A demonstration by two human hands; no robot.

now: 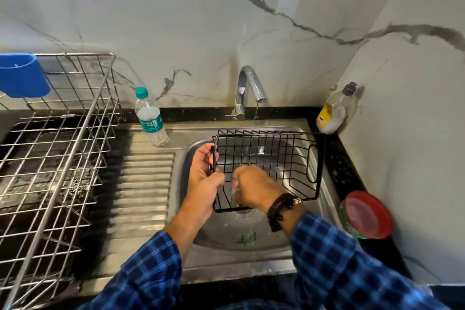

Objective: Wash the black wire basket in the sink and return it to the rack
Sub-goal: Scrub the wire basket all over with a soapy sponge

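Your left hand (205, 168) gripped the left end of the black wire basket (271, 156), fingers curled round its end wires, holding it over the bowl of the sink (251, 259). The basket stretched away to the right of that hand, tilted with its open side towards you. Your right hand (254, 189) lay against the basket's near wall, just beside your left hand. Its fingers (235, 184) were blurred, so I cannot tell whether they were clasping the wire or only rubbing it.

Beyond both hands, the tap (249, 88) let a thin stream fall behind the basket. Well off to the left of your left hand stood the steel rack (63, 146) on the bench, with a water bottle (149, 116) between it and the tap. To the right of your right hand were a soap bottle (334, 111) and a red-lidded tub (367, 214).
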